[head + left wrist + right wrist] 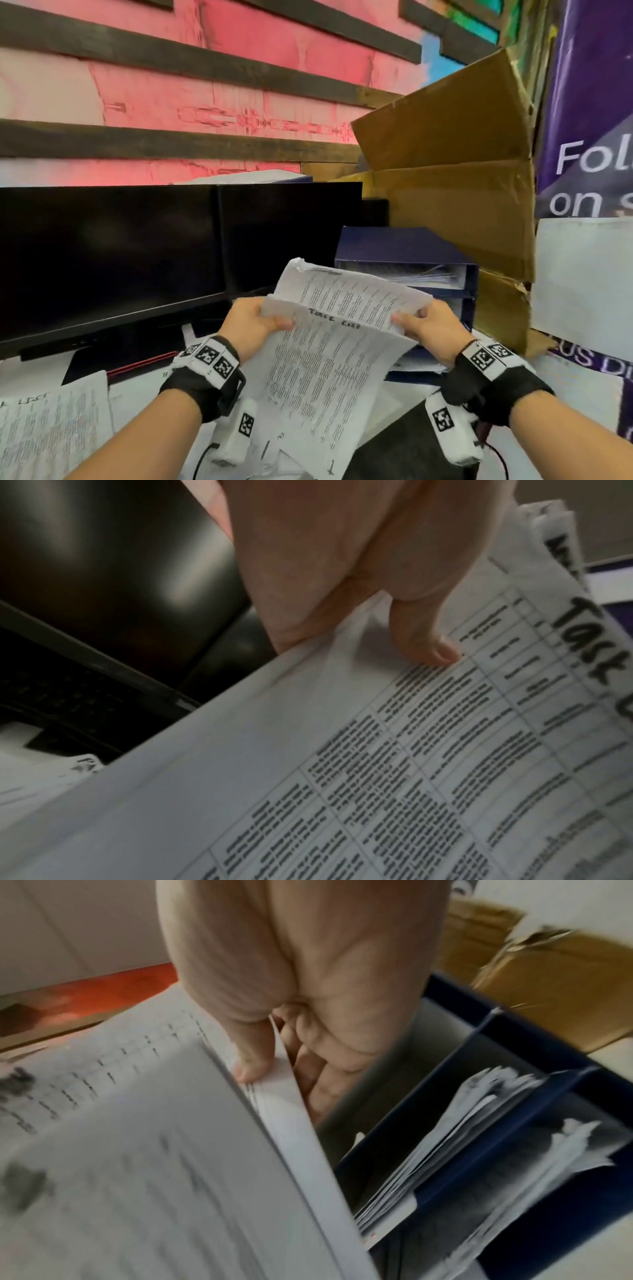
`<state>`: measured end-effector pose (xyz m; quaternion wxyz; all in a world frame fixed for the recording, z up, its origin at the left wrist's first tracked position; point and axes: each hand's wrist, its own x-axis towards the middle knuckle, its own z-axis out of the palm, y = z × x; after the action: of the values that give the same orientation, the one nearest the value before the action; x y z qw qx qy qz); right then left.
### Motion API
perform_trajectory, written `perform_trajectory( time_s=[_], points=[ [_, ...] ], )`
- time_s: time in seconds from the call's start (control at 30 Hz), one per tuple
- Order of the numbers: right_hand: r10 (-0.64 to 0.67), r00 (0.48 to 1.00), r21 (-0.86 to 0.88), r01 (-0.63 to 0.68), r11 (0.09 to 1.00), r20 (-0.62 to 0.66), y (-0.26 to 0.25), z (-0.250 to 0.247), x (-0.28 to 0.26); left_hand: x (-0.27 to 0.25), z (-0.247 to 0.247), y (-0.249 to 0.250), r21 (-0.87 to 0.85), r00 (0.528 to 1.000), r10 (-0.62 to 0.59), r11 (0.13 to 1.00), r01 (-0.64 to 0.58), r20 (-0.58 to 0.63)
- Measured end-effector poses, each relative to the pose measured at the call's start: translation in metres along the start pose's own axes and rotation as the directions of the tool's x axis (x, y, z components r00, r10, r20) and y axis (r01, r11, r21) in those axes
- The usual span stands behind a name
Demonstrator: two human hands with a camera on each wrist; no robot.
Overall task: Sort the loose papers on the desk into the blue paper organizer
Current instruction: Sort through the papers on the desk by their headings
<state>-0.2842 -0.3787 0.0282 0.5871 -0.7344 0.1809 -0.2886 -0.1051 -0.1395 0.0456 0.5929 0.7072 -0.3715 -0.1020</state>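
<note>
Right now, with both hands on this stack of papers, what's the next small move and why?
Probably carry the stack of papers forward and right toward the blue paper organizer. The left hand and right hand each pinch a side of it, the organizer sits just behind, and the right wrist view shows one compartment empty beside two already holding sheets.

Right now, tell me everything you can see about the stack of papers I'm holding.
The stack of papers is white, thin and curling, printed with a ruled table of small text under a handwritten "Task List" heading. It is held up in the air, tilted, in front of the blue paper organizer. The left hand pinches its left edge, and the right hand pinches several sheets at the right edge.
</note>
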Motion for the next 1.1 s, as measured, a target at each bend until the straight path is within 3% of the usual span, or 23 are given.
perform_trajectory(
  time_s=[0.07, 0.13, 0.23, 0.37, 0.57, 0.73, 0.93, 1.1],
  points=[
    [0.035, 0.996, 0.118, -0.025, 0.993, -0.086, 0.006, -0.020, -0.002, 0.003, 0.018, 0.000, 0.117, 0.989, 0.063, 0.990, -0.079, 0.135],
    [0.068, 0.989, 0.184, -0.044, 0.982, -0.129, 0.009, -0.039, -0.005, 0.005, 0.037, -0.002, 0.194, 0.965, 0.044, 0.976, -0.096, 0.257],
    [0.144, 0.971, 0.132, -0.119, 0.984, -0.193, 0.017, -0.062, -0.008, 0.013, 0.068, -0.011, 0.286, 0.934, -0.022, 0.954, -0.086, 0.356],
    [0.235, 0.936, 0.057, -0.228, 0.972, -0.263, 0.030, -0.081, -0.008, 0.020, 0.104, -0.018, 0.295, 0.934, -0.089, 0.955, -0.018, 0.345],
    [0.236, 0.898, -0.045, -0.272, 0.961, -0.372, 0.027, -0.092, -0.003, 0.033, 0.125, -0.025, 0.316, 0.917, -0.128, 0.949, 0.003, 0.377],
    [0.252, 0.895, -0.075, -0.299, 0.951, -0.368, 0.017, -0.098, 0.003, 0.040, 0.128, -0.035, 0.273, 0.902, -0.148, 0.961, 0.035, 0.405],
    [0.280, 0.893, -0.262, -0.381, 0.887, -0.351, 0.016, -0.095, 0.009, 0.043, 0.131, -0.050, 0.309, 0.872, -0.220, 0.947, 0.085, 0.437],
    [0.420, 0.855, -0.313, -0.506, 0.804, -0.305, 0.036, -0.104, 0.007, 0.040, 0.130, -0.058, 0.365, 0.799, -0.271, 0.928, 0.069, 0.537]
  ],
)
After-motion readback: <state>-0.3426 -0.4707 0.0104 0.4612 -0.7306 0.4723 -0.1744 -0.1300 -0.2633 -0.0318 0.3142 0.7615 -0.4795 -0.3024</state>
